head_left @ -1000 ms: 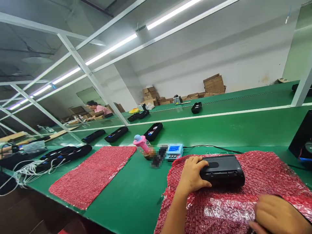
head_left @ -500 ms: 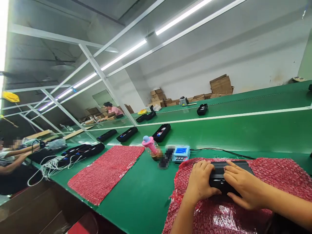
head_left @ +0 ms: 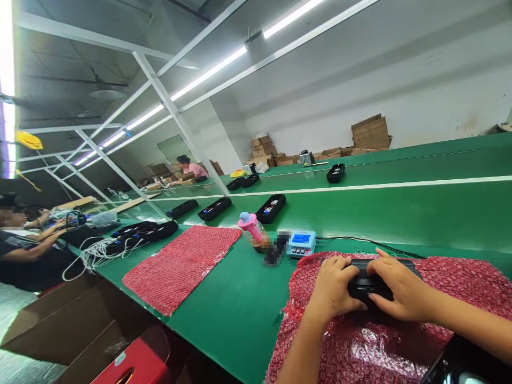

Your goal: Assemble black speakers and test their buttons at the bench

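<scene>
A black rectangular case [head_left: 370, 294] lies on red bubble wrap [head_left: 344, 349] at the lower right, its long front side towards me. My left hand [head_left: 335, 285] grips its left end, fingers over the top and thumb along the front. On the right part, my right hand [head_left: 400, 290] has fingers curled over the top and its thumb against the front side near the middle. Both hands cover much of the case. Beyond the left hand stands a light-blue device with a lit screen [head_left: 302, 244], with a black cable [head_left: 360, 238] running off to the right.
A pink-lidded bottle [head_left: 253, 229] stands left of the device. Another bubble-wrap sheet [head_left: 182, 266] lies further left. Open black cases [head_left: 271, 208] line the bench's back. A co-worker [head_left: 28, 245] sits at left by white cables [head_left: 90, 250]. A black object [head_left: 468, 362] intrudes at bottom right.
The camera view has shifted slightly. My right hand's fingers have curled more around the case and its thumb has moved up the front. More of the black object at bottom right shows.
</scene>
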Tool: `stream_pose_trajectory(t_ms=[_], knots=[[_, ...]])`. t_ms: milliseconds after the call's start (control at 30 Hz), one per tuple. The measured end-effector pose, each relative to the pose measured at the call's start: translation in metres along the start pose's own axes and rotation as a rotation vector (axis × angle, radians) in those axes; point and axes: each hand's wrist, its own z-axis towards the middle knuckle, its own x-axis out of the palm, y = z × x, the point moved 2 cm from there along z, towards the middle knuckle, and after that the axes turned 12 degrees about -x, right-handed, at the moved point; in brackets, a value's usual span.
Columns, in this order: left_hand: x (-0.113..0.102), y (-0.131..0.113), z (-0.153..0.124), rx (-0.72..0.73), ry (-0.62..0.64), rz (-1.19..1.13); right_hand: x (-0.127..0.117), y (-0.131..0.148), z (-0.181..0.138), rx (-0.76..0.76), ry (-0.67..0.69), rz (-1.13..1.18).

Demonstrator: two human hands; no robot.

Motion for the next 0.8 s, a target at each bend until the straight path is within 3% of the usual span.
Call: stream_pose_trajectory(t_ms=[300,467,633,800], knots=[[0.004,0.000,-0.001,0.021,-0.038,-0.001,0.002,0.002,0.004,-0.097,0.060,-0.008],[0.004,-0.004,-0.001,-0.025,-0.031,0.022,0.000,-0.004,0.002,0.019,0.115,0.047],[0.008,-0.001,0.000,-0.026,-0.023,0.008,-0.002,-0.014,0.011,0.126,0.260,0.062],[0.005,-0.001,-0.005,-0.010,-0.092,-0.156,0.006,-0.009,0.017,0.319,0.592,-0.100]])
